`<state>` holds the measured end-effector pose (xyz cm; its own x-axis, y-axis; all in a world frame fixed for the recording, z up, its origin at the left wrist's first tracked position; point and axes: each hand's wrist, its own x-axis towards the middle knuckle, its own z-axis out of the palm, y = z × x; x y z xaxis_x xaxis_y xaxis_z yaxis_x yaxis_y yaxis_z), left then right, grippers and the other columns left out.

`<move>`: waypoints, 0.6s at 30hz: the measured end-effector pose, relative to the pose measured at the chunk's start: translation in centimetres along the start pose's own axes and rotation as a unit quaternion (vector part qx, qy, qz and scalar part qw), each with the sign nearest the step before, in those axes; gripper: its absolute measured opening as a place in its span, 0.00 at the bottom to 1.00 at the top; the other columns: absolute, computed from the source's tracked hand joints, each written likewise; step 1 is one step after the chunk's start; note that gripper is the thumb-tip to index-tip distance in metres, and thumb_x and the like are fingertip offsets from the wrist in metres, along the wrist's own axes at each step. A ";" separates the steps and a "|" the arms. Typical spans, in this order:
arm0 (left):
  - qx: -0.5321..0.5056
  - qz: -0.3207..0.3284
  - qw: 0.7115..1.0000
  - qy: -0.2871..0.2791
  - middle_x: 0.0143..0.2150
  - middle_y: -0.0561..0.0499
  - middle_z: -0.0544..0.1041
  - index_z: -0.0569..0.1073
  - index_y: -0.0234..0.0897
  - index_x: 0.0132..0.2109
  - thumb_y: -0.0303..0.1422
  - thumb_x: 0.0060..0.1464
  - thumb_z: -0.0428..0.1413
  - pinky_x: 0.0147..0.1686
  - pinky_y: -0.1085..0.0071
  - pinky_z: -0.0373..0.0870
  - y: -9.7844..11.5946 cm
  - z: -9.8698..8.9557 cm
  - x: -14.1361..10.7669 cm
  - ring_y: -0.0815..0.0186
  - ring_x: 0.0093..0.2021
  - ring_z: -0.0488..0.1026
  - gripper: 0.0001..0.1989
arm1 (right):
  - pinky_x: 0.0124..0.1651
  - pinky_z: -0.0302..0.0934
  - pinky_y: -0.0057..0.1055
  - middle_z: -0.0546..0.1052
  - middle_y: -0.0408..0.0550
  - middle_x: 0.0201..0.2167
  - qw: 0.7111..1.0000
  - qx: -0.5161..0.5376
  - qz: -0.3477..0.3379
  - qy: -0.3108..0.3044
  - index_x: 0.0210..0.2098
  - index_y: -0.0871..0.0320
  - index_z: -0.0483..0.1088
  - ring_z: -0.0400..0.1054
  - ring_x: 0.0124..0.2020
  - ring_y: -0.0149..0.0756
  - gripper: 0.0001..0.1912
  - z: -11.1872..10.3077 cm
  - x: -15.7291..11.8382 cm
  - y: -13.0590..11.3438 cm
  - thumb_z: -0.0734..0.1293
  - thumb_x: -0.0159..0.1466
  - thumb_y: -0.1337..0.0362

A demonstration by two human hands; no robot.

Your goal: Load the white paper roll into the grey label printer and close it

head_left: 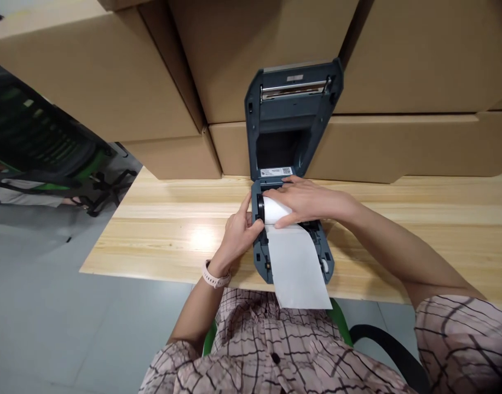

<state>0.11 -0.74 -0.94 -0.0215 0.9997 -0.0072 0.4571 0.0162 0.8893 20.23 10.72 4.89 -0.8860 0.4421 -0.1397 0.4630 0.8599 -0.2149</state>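
A dark grey label printer (259, 262) sits on the table with its lid (294, 117) raised. Inside lies a white paper roll (274, 210), and a strip of its paper (298, 268) runs out over the printer's front edge. My right hand (302, 200) lies across the roll, thumb in front of it and fingers over the back. On the printer's left side, my left hand (240, 232) grips the edge, its thumb at the black roll holder (261, 209). Part of the roll is hidden under my right hand.
Large cardboard boxes (267, 60) are stacked along the back of the wooden table (172, 230), right behind the raised lid. At the left, beyond the table's end, stands an office chair (41, 126). The table's front edge is close to my body.
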 end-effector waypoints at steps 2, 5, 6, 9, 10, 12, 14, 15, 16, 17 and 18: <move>0.005 0.001 1.000 -0.003 0.24 0.63 0.62 0.56 0.29 0.80 0.31 0.56 0.54 0.32 0.68 0.56 0.0 -0.1 0.0 0.67 0.26 0.59 0.45 | 0.72 0.49 0.63 0.84 0.58 0.43 1.000 0.000 -0.019 0.000 0.55 0.60 0.75 0.77 0.48 0.58 0.27 0.2 0.7 0.2 0.73 0.63 0.48; 0.006 0.004 1.000 -0.014 0.23 0.64 0.62 0.56 0.29 0.80 0.31 0.56 0.53 0.31 0.68 0.56 -0.1 -0.3 0.1 0.67 0.25 0.59 0.46 | 0.74 0.44 0.67 0.84 0.56 0.42 0.999 0.012 -0.030 0.007 0.56 0.61 0.73 0.77 0.47 0.57 0.28 0.5 0.9 0.2 0.73 0.61 0.53; 0.006 0.005 1.000 -0.017 0.23 0.63 0.62 0.56 0.29 0.80 0.31 0.56 0.53 0.31 0.68 0.56 -0.1 -0.3 0.2 0.67 0.25 0.59 0.46 | 0.74 0.45 0.67 0.84 0.58 0.46 0.999 0.029 -0.030 0.010 0.59 0.61 0.72 0.77 0.50 0.58 0.31 0.3 0.7 0.2 0.74 0.59 0.53; 0.008 0.005 1.000 -0.023 0.23 0.63 0.63 0.55 0.31 0.81 0.31 0.55 0.54 0.30 0.68 0.55 -0.1 -0.4 0.3 0.67 0.25 0.58 0.46 | 0.71 0.57 0.65 0.80 0.59 0.61 0.993 0.110 -0.036 0.024 0.69 0.56 0.67 0.71 0.64 0.64 0.44 -1.1 -1.4 0.5 0.77 0.57 0.51; 0.009 0.004 1.000 -0.025 0.23 0.63 0.63 0.54 0.31 0.81 0.31 0.55 0.54 0.30 0.68 0.55 -0.1 -0.5 0.3 0.67 0.25 0.59 0.47 | 0.68 0.62 0.61 0.77 0.58 0.65 0.988 0.141 -0.046 0.035 0.72 0.54 0.65 0.70 0.65 0.63 0.47 -1.9 -2.6 0.6 0.77 0.56 0.50; 0.008 0.005 1.000 -0.028 0.23 0.63 0.63 0.53 0.31 0.81 0.31 0.56 0.54 0.30 0.68 0.55 -0.2 -0.5 0.3 0.67 0.25 0.59 0.47 | 0.65 0.69 0.53 0.74 0.54 0.68 0.974 0.200 -0.074 0.075 0.75 0.49 0.61 0.71 0.65 0.58 0.50 -3.2 -5.8 1.3 0.79 0.57 0.51; 0.006 0.003 1.000 -0.027 0.23 0.62 0.63 0.53 0.30 0.81 0.30 0.56 0.54 0.31 0.68 0.55 -0.2 -0.5 0.2 0.67 0.25 0.59 0.47 | 0.64 0.71 0.47 0.74 0.49 0.69 0.958 0.245 -0.078 0.131 0.76 0.43 0.60 0.74 0.63 0.53 0.51 -4.1 -9.2 2.4 0.80 0.58 0.52; 0.005 0.001 1.000 -0.026 0.23 0.62 0.63 0.52 0.30 0.81 0.30 0.56 0.53 0.31 0.68 0.55 -0.2 -0.5 0.2 0.67 0.25 0.59 0.47 | 0.63 0.72 0.46 0.75 0.48 0.68 0.949 0.266 -0.058 0.162 0.76 0.40 0.60 0.75 0.62 0.51 0.52 -4.2 -10.8 3.0 0.82 0.57 0.52; 0.003 -0.002 1.000 -0.026 0.23 0.62 0.62 0.52 0.31 0.81 0.30 0.57 0.53 0.31 0.68 0.55 -0.2 -0.5 0.1 0.67 0.26 0.59 0.47 | 0.62 0.73 0.46 0.76 0.47 0.66 0.938 0.286 -0.025 0.194 0.76 0.38 0.61 0.76 0.61 0.51 0.53 -4.1 -12.2 3.7 0.83 0.56 0.52; 0.000 -0.004 1.000 -0.024 0.24 0.62 0.62 0.53 0.32 0.81 0.30 0.57 0.53 0.30 0.68 0.55 -0.2 -0.5 0.1 0.67 0.26 0.58 0.46 | 0.61 0.73 0.47 0.78 0.47 0.64 0.925 0.306 0.016 0.222 0.76 0.37 0.61 0.76 0.60 0.52 0.54 -3.8 -13.3 4.4 0.84 0.55 0.51; -0.004 -0.005 1.000 -0.023 0.24 0.62 0.62 0.53 0.33 0.81 0.30 0.57 0.53 0.30 0.68 0.54 -0.2 -0.5 0.0 0.67 0.26 0.58 0.46 | 0.60 0.73 0.48 0.79 0.48 0.63 0.910 0.326 0.057 0.249 0.76 0.38 0.62 0.77 0.59 0.53 0.56 -3.4 -14.0 5.1 0.85 0.53 0.50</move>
<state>-0.39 -0.70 -0.91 0.0151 0.9992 -0.0375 0.4498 0.0267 0.8927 34.85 9.76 9.04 -0.6581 0.7191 0.2232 0.3259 0.5393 -0.7765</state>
